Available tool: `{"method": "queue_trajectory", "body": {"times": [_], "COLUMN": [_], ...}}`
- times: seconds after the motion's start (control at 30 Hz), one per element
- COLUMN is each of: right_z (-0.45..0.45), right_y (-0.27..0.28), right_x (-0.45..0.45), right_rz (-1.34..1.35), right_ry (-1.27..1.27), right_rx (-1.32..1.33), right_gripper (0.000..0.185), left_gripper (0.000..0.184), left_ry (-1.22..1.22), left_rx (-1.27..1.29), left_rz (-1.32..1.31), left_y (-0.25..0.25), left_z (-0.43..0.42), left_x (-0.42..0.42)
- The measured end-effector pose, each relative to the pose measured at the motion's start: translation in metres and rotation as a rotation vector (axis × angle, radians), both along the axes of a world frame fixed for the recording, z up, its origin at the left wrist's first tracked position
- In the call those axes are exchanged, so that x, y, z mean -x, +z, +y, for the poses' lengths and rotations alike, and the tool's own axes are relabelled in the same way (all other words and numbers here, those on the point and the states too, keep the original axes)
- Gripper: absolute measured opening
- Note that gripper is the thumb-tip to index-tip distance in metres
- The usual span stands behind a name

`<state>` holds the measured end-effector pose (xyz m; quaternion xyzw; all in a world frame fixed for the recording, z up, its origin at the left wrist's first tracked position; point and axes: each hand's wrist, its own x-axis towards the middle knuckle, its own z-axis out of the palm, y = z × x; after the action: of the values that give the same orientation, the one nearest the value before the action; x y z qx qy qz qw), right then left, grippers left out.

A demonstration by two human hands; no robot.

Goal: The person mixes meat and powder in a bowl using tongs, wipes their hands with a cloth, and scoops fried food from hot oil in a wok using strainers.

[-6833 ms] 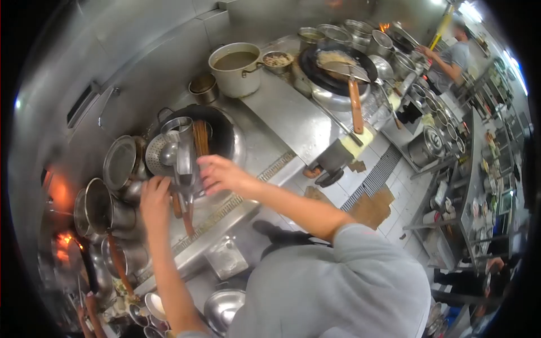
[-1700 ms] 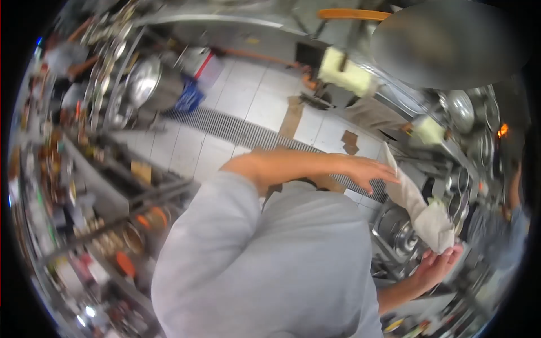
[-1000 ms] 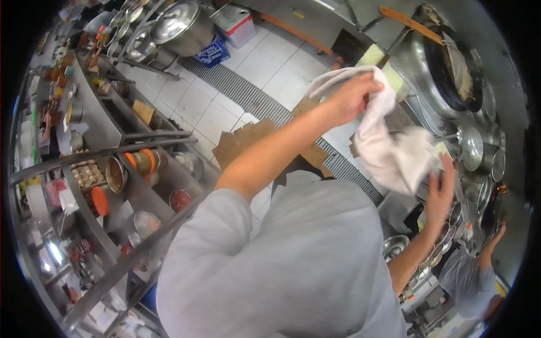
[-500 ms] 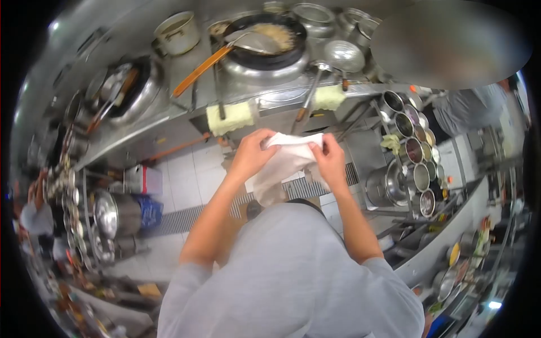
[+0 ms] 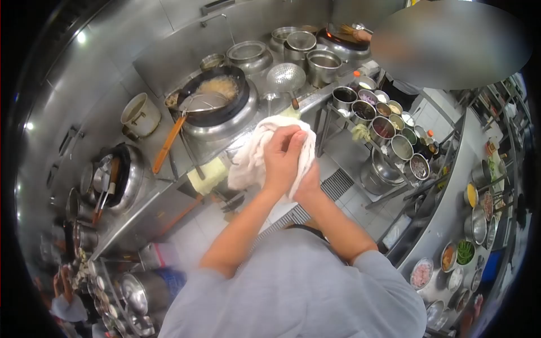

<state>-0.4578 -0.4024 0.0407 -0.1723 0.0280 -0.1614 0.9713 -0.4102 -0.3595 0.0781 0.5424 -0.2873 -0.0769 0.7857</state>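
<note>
Out in front of your chest, over the gap between your shirt and the steel tabletop [image 5: 155, 143], is the white cloth [image 5: 251, 160], bunched and draped in loose folds. Your left hand [image 5: 282, 160] is curled closed against its near side; you can't tell whether a fold is pinched inside. Your right hand [image 5: 308, 181] sits just beside it, lower, with its fingers mostly covered by the cloth, so its grip can't be told.

Past the cloth, you have a black wok [image 5: 241, 101] of pale food, with a mesh strainer [image 5: 205, 102] lying across it, its orange handle toward you. A yellow cloth [image 5: 208, 176] hangs at the tabletop's edge, left of your hands. To your right stands a group of metal containers [image 5: 383, 128]; at the upper right, another person's hand [image 5: 362, 36] is by a farther wok.
</note>
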Motion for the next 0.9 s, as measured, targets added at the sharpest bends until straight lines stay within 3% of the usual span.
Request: {"method": "queue_trajectory", "body": {"times": [0.07,0.1,0.17,0.23,0.3,0.33,0.37,0.4,0.43,0.5,0.53,0.57,0.6,0.63,0.67,0.7,0.73,0.77,0.83,0.87,0.9], "right_z": [0.015,0.020,0.029,0.014,-0.013,-0.020,-0.030,-0.034,-0.038,-0.029,-0.019,-0.014,-0.026,-0.040,-0.052,-0.048,-0.041,-0.025,0.001,0.016,0.026], "right_y": [0.026,0.031,0.037,0.045,0.060,0.073,0.080,0.069,0.059,0.104,0.068,0.020,0.001,-0.012,-0.027,-0.033,-0.041,-0.017,0.020,0.020,-0.021], "right_x": [0.003,0.009,0.016,0.011,0.013,0.012,0.016,0.015,0.014,0.024,0.023,0.017,0.010,0.004,-0.003,-0.010,-0.009,0.002,0.012,-0.007,-0.020], "right_rz": [0.000,-0.012,-0.052,-0.101,-0.235,-0.294,-0.362,-0.221,-0.059,0.246,0.127,0.006,0.048,0.161,0.248,0.138,0.145,0.076,-0.059,-0.234,-0.034], "right_ry": [-0.059,-0.063,-0.115,-0.129,-0.074,-0.084,0.003,-0.135,-0.286,0.206,0.077,-0.045,-0.053,0.074,0.175,0.232,0.219,0.030,-0.347,-0.026,-0.150], "right_rx": [0.045,0.047,0.120,0.182,0.211,0.154,0.224,0.638,1.043,2.135,2.198,2.260,2.265,1.895,1.514,0.952,0.945,0.988,1.066,0.178,0.356], "right_gripper": [0.046,0.046,0.042,0.044,0.048,0.048,0.046,0.045,0.044,0.041,0.039,0.037,0.037,0.035,0.034,0.032,0.032,0.031,0.034,0.037,0.044], "left_gripper": [0.015,0.015,0.027,0.038,0.045,0.054,0.054,0.054,0.050,0.044,0.047,0.048,0.044,0.040,0.040,0.035,0.030,0.030,0.027,0.027,0.024], "left_ry": [0.409,0.407,0.768,0.733,0.021,0.027,-0.059,-0.152,-0.187,-0.201,-0.165,-0.103,-0.198,-0.287,-0.306,-0.345,-0.380,-0.392,0.090,0.080,0.263], "left_rx": [-0.042,-0.037,-0.230,-0.245,-0.017,-0.153,-0.444,-0.733,-0.825,-0.996,-0.707,-0.621,-0.801,-0.978,-0.965,-0.857,-0.756,-0.759,-0.515,-0.517,-0.584], "left_rz": [-0.728,-0.739,-1.261,-1.238,-0.694,-0.615,-0.700,-0.785,-0.589,-0.188,-0.261,-0.813,-0.749,-0.680,-0.685,-0.628,-0.570,-0.577,-0.420,-0.420,-0.548], "left_y": [0.029,0.043,0.066,0.064,0.052,0.032,0.002,-0.037,-0.092,-0.202,-0.129,-0.111,-0.064,-0.022,-0.010,-0.001,0.003,-0.001,-0.016,-0.018,-0.018], "left_z": [0.002,0.007,0.018,0.022,0.031,0.033,0.041,0.051,0.060,0.076,0.077,0.079,0.075,0.073,0.068,0.066,0.064,0.058,0.039,0.036,0.035], "left_x": [-0.007,-0.011,-0.023,-0.034,-0.030,-0.028,-0.038,-0.055,-0.067,-0.092,-0.038,-0.043,-0.024,-0.005,0.001,0.005,0.005,-0.003,-0.026,-0.037,-0.051]}}
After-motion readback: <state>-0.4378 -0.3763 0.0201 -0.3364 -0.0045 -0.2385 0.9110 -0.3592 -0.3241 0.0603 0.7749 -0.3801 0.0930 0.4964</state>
